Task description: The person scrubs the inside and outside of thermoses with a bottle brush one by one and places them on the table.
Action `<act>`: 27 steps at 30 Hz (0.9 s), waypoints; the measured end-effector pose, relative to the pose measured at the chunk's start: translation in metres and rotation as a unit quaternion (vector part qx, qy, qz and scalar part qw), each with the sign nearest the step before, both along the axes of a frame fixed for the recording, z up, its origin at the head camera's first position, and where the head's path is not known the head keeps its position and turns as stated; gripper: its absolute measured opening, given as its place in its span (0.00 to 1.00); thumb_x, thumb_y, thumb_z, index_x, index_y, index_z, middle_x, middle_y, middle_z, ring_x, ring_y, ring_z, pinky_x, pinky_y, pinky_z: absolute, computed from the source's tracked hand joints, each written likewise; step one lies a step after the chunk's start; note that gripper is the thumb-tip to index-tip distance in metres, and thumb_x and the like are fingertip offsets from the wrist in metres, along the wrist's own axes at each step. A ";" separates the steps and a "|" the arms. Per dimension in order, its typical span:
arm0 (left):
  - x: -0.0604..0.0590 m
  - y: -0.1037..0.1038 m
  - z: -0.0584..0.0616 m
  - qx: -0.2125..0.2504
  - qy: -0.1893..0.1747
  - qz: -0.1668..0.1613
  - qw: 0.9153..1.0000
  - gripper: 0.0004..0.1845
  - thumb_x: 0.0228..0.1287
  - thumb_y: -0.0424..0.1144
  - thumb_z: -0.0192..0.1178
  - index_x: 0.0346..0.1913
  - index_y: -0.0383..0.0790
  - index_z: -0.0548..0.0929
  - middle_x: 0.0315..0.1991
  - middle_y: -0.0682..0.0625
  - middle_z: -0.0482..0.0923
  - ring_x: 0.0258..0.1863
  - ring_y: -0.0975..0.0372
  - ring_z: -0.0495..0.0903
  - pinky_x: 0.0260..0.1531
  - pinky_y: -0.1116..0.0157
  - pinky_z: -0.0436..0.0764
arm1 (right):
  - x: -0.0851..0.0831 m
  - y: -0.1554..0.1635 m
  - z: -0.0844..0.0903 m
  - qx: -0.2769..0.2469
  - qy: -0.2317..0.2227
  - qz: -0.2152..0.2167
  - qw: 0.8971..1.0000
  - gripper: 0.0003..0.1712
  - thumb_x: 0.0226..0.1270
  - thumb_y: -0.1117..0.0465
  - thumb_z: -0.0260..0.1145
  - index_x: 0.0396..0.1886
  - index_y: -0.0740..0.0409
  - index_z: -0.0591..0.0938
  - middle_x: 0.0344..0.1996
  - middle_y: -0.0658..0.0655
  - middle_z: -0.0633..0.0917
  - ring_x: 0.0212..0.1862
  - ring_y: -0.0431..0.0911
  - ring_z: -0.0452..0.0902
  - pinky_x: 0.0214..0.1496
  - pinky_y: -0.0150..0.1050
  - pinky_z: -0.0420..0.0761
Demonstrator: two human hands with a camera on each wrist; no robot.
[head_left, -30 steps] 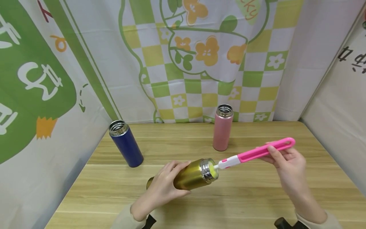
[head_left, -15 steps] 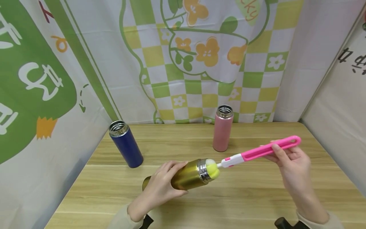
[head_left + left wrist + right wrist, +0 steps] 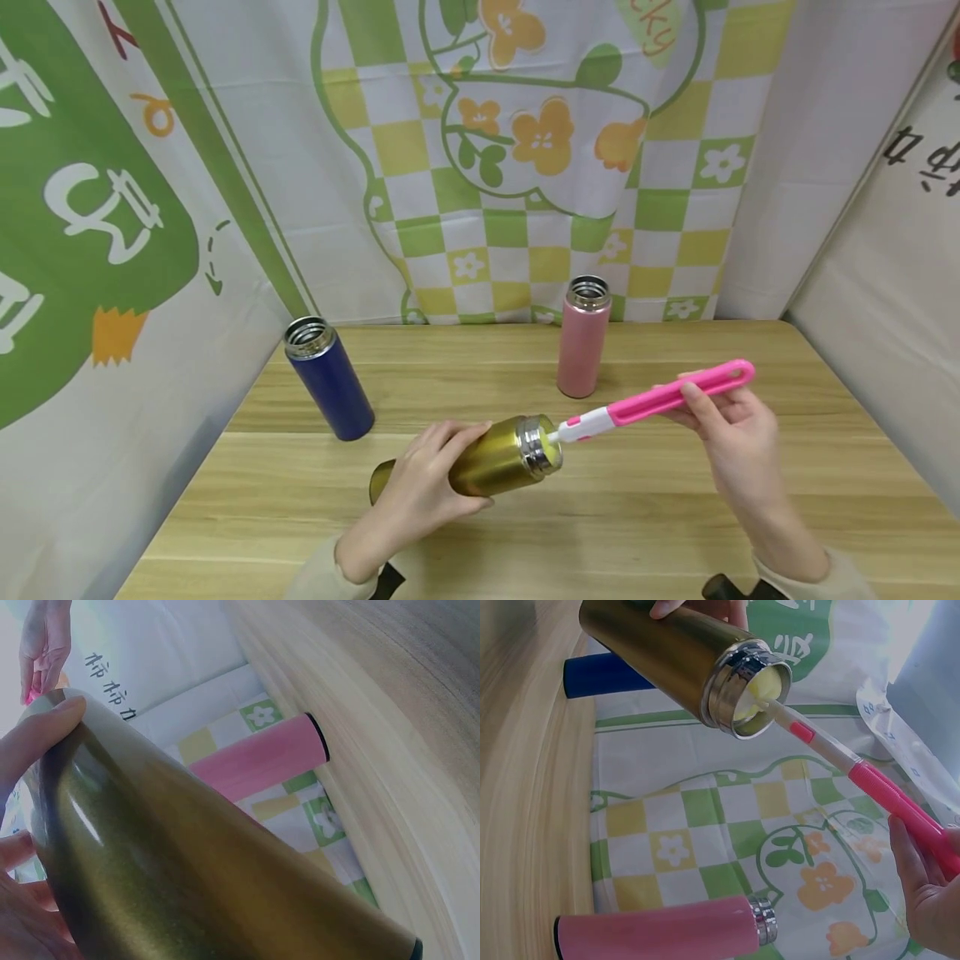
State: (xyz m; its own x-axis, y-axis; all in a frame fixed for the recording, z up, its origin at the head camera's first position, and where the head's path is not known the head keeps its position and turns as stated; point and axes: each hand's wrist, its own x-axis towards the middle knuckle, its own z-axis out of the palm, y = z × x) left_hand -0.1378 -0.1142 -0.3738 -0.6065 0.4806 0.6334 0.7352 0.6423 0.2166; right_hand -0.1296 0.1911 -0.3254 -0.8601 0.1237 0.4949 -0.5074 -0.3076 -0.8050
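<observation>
My left hand (image 3: 420,492) grips a gold metal flask (image 3: 495,457) and holds it tilted above the wooden table (image 3: 600,533), mouth toward the right. The flask body (image 3: 187,855) fills the left wrist view under my fingers. My right hand (image 3: 723,425) holds the pink handle of a bottle brush (image 3: 660,398). The brush's yellow sponge head (image 3: 757,688) sits inside the steel mouth of the gold flask (image 3: 690,652), with the white neck sticking out.
A blue flask (image 3: 328,377) stands open at the table's back left. A pink flask (image 3: 583,336) stands open at the back centre, also visible as the pink flask (image 3: 660,930). Printed cloth walls (image 3: 487,150) enclose the table on three sides.
The sponge head was drawn partly out of the flask mouth half a second ago; now my right hand has pushed it back in, moving left.
</observation>
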 end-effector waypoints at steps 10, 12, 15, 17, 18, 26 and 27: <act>0.001 0.014 0.003 0.013 -0.034 -0.022 0.999 0.43 0.25 0.47 0.75 0.54 0.43 0.72 0.42 0.52 0.74 0.40 0.62 0.73 0.36 0.63 0.75 | -0.004 -0.022 -0.033 0.103 0.004 0.020 0.994 0.08 0.61 0.74 0.53 0.40 0.72 0.72 0.34 0.63 0.81 0.36 0.52 0.80 0.39 0.42 0.77; 0.001 0.015 0.002 0.015 -0.038 -0.017 0.999 0.43 0.24 0.47 0.76 0.53 0.43 0.73 0.42 0.53 0.73 0.40 0.63 0.73 0.36 0.63 0.75 | -0.019 -0.012 -0.067 0.104 0.008 0.022 0.994 0.11 0.61 0.74 0.53 0.43 0.75 0.71 0.36 0.67 0.80 0.37 0.56 0.79 0.38 0.44 0.77; 0.001 0.015 0.001 0.015 -0.036 -0.014 0.999 0.43 0.23 0.47 0.76 0.53 0.42 0.73 0.42 0.53 0.73 0.39 0.63 0.73 0.36 0.63 0.75 | -0.048 0.006 -0.131 0.090 0.015 0.044 0.995 0.15 0.60 0.77 0.52 0.48 0.76 0.69 0.39 0.72 0.77 0.39 0.62 0.77 0.39 0.46 0.77; 0.001 0.015 0.000 0.013 -0.036 -0.014 0.999 0.43 0.23 0.47 0.76 0.53 0.43 0.73 0.42 0.53 0.73 0.39 0.63 0.72 0.35 0.64 0.75 | -0.061 0.014 -0.160 0.083 0.024 0.059 0.995 0.18 0.60 0.79 0.50 0.51 0.76 0.67 0.42 0.73 0.76 0.40 0.63 0.76 0.39 0.47 0.77; 0.001 0.015 0.000 0.014 -0.036 -0.013 0.999 0.43 0.23 0.47 0.76 0.53 0.43 0.73 0.42 0.53 0.73 0.39 0.63 0.72 0.35 0.64 0.75 | -0.063 0.014 -0.164 0.083 0.022 0.059 0.995 0.18 0.60 0.79 0.50 0.51 0.75 0.67 0.42 0.74 0.76 0.40 0.63 0.76 0.39 0.47 0.77; 0.002 0.016 0.001 0.007 -0.044 -0.012 0.999 0.42 0.25 0.47 0.75 0.54 0.44 0.72 0.42 0.53 0.73 0.40 0.64 0.72 0.35 0.65 0.75 | -0.008 -0.024 -0.053 0.071 0.020 0.035 0.997 0.10 0.61 0.74 0.53 0.42 0.76 0.71 0.35 0.64 0.81 0.37 0.51 0.80 0.39 0.40 0.77; 0.002 0.016 0.001 0.007 -0.047 -0.010 0.999 0.42 0.26 0.47 0.75 0.54 0.44 0.72 0.42 0.54 0.73 0.40 0.64 0.72 0.35 0.65 0.75 | -0.004 -0.025 -0.044 0.073 0.019 0.031 0.997 0.09 0.61 0.75 0.52 0.41 0.75 0.72 0.34 0.61 0.81 0.37 0.48 0.81 0.39 0.38 0.77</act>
State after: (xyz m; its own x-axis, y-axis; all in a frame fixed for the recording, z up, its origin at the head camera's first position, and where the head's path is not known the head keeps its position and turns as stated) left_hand -0.1358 -0.0982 -0.3729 -0.6533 0.4851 0.5813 0.7244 0.6238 0.2935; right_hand -0.1335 0.1662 -0.3690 -0.8443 -0.0051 0.5358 -0.5216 -0.2209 -0.8241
